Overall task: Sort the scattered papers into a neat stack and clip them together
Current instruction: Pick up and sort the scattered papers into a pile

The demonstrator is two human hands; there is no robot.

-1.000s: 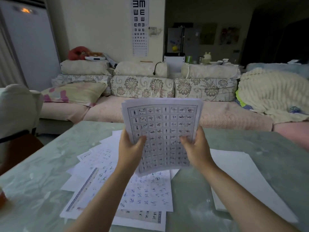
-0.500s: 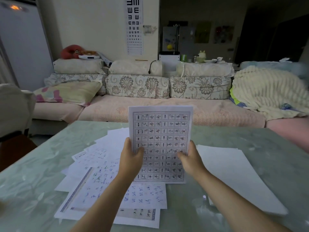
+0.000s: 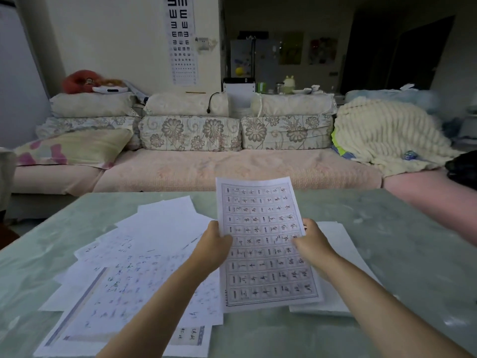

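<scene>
I hold a printed sheet with a grid of characters (image 3: 260, 223) upright over the table, a little right of centre. My left hand (image 3: 214, 244) grips its left edge and my right hand (image 3: 309, 244) grips its right edge. Several scattered papers (image 3: 134, 270) with blue handwriting lie overlapping on the table to the left, partly under my left forearm. Blank white sheets (image 3: 335, 244) lie flat to the right, behind and under the held sheet. No clip is visible.
The pale green marble-patterned table (image 3: 400, 254) extends to the right and front. Beyond its far edge stands a pink sofa (image 3: 232, 169) with floral cushions and a cream blanket (image 3: 387, 135). A chair (image 3: 5, 177) is at the left edge.
The held sheet has moved right and lower, toward the blank sheets. Both hands keep their grip on its edges. The camera view has shifted left slightly.
</scene>
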